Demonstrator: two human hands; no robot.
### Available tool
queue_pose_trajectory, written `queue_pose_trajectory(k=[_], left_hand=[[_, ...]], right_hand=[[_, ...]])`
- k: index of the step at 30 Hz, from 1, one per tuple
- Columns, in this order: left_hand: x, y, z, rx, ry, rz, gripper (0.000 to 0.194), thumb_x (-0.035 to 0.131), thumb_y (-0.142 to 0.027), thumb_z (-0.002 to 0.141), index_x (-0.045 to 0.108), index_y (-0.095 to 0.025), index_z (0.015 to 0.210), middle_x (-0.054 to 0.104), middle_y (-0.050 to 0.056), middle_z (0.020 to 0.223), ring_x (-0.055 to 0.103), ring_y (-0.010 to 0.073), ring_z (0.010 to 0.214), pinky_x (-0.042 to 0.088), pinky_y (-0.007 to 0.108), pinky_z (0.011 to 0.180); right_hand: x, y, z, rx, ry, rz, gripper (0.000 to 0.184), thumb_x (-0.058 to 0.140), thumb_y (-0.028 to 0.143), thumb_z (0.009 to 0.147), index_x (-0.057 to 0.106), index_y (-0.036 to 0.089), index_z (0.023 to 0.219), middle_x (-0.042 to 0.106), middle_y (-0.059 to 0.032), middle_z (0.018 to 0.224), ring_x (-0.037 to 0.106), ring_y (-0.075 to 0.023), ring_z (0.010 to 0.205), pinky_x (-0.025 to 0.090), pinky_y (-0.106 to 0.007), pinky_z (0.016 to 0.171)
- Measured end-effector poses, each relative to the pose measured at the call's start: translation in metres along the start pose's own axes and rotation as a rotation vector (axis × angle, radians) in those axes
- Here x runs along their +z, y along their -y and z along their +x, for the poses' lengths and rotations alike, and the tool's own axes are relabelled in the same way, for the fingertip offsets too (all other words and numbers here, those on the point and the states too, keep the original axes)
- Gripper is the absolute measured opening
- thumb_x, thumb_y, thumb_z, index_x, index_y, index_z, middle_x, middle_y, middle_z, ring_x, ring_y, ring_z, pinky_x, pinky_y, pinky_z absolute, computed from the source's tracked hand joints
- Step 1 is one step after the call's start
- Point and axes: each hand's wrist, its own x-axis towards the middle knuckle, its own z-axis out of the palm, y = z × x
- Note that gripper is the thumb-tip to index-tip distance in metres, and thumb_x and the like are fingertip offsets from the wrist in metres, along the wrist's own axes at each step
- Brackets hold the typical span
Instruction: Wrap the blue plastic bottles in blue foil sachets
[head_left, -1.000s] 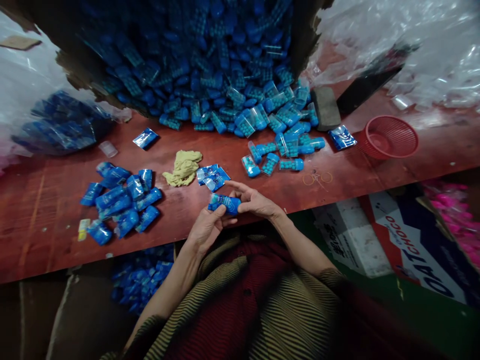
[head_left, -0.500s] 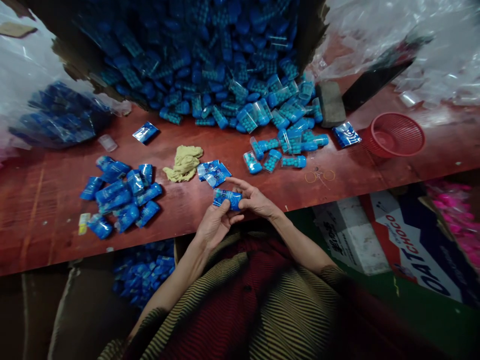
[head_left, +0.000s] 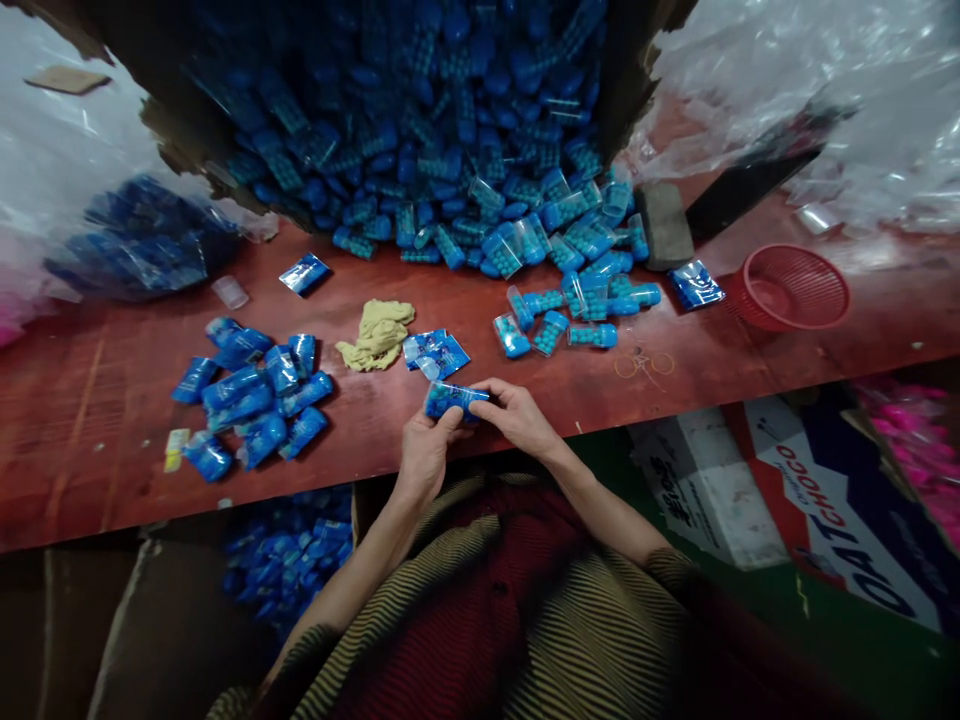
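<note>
A small clear bottle in a blue printed sleeve [head_left: 450, 398] lies sideways between my hands at the table's front edge. My left hand [head_left: 424, 452] grips it from below, thumb across its front. With thumb and fingers, my right hand [head_left: 523, 420] holds the right end of the sleeve. Just beyond are a few flat blue sleeves [head_left: 442, 356] and a crumpled yellow cloth [head_left: 379, 334]. Several sleeved bottles [head_left: 238, 392] are heaped to the left. Unsleeved bottles of blue balls [head_left: 550, 332] lie ahead to the right, spilling from a large pile [head_left: 450, 200].
A torn carton [head_left: 637, 75] surrounds the pile. On the right stand a grey block [head_left: 667, 228], a flat blue packet [head_left: 696, 286] and a red basket [head_left: 791, 287]. Rubber bands [head_left: 643, 366] lie near the front edge. A printed box [head_left: 840, 500] is below the table.
My right hand's fingers have gone from stretched out to closed on the sleeve's right end. The left hand still holds the bottle. The view has shifted slightly.
</note>
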Motion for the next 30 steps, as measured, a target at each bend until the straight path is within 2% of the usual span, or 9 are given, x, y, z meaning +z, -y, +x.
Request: queue_pose_trajectory(k=[5, 8, 11, 15, 20, 26, 28, 30], left_hand=[[-0.004, 0.003, 0.002, 0.073, -0.056, -0.014, 0.034, 0.079, -0.033, 0.058, 0.066, -0.013, 0.082, 0.069, 0.002, 0.077, 0.062, 0.0118, 0.061, 0.052, 0.025, 0.059], [-0.008, -0.002, 0.002, 0.048, 0.015, -0.049, 0.04, 0.081, -0.03, 0.057, 0.065, -0.016, 0.091, 0.068, 0.0, 0.079, 0.061, 0.0105, 0.061, 0.049, 0.022, 0.054], [-0.009, -0.008, 0.0, -0.022, 0.085, -0.064, 0.036, 0.082, -0.032, 0.053, 0.066, -0.014, 0.079, 0.067, 0.001, 0.069, 0.057, 0.0089, 0.054, 0.047, 0.02, 0.053], [-0.007, -0.01, 0.0, 0.015, 0.056, -0.106, 0.032, 0.083, -0.032, 0.051, 0.066, -0.013, 0.071, 0.067, 0.001, 0.065, 0.06, 0.0114, 0.06, 0.049, 0.025, 0.065], [-0.006, -0.007, 0.004, 0.082, -0.08, -0.127, 0.032, 0.083, -0.032, 0.049, 0.065, -0.014, 0.069, 0.066, 0.0, 0.065, 0.058, 0.0109, 0.06, 0.047, 0.024, 0.066], [-0.003, -0.002, 0.008, 0.138, -0.169, -0.067, 0.03, 0.08, -0.03, 0.055, 0.067, -0.013, 0.076, 0.066, -0.001, 0.068, 0.057, 0.0095, 0.06, 0.045, 0.023, 0.066], [-0.004, -0.004, 0.008, 0.122, -0.12, -0.075, 0.031, 0.079, -0.031, 0.056, 0.067, -0.013, 0.078, 0.066, -0.001, 0.069, 0.056, 0.0088, 0.058, 0.045, 0.023, 0.064], [-0.007, -0.008, 0.007, 0.071, 0.007, -0.085, 0.032, 0.079, -0.031, 0.057, 0.067, -0.014, 0.081, 0.066, 0.0, 0.071, 0.055, 0.0089, 0.058, 0.046, 0.023, 0.063]], right_hand=[[0.008, 0.003, -0.004, -0.023, 0.0, 0.065, 0.038, 0.062, 0.027, 0.077, 0.058, 0.021, 0.114, 0.063, -0.0013, 0.099, 0.058, -0.0133, 0.084, 0.046, -0.029, 0.081], [0.01, 0.004, -0.003, 0.014, 0.039, 0.164, 0.055, 0.066, 0.022, 0.072, 0.05, 0.021, 0.125, 0.059, 0.0024, 0.083, 0.056, -0.0114, 0.073, 0.046, -0.028, 0.076], [0.011, 0.004, -0.003, 0.036, 0.06, 0.236, 0.065, 0.069, 0.02, 0.068, 0.045, 0.021, 0.128, 0.053, 0.0058, 0.073, 0.053, -0.0101, 0.067, 0.046, -0.027, 0.072], [0.011, 0.0, -0.003, 0.009, 0.071, 0.235, 0.068, 0.072, 0.02, 0.067, 0.045, 0.023, 0.129, 0.052, 0.0044, 0.081, 0.053, -0.0102, 0.072, 0.044, -0.026, 0.073], [0.015, -0.003, -0.005, 0.003, 0.087, 0.219, 0.065, 0.07, 0.023, 0.07, 0.045, 0.024, 0.13, 0.056, 0.0015, 0.089, 0.056, -0.0125, 0.079, 0.046, -0.028, 0.077], [0.029, -0.003, -0.006, -0.068, -0.032, 0.011, 0.05, 0.068, 0.029, 0.073, 0.053, 0.023, 0.121, 0.06, -0.0038, 0.117, 0.056, -0.0179, 0.104, 0.041, -0.034, 0.097], [0.028, -0.001, -0.005, -0.04, -0.048, 0.005, 0.045, 0.066, 0.031, 0.074, 0.056, 0.022, 0.117, 0.063, -0.0031, 0.11, 0.058, -0.0174, 0.098, 0.045, -0.033, 0.092], [0.024, 0.003, -0.002, 0.021, -0.018, 0.056, 0.042, 0.067, 0.032, 0.073, 0.057, 0.022, 0.113, 0.065, -0.0011, 0.095, 0.061, -0.0155, 0.083, 0.05, -0.031, 0.079]])
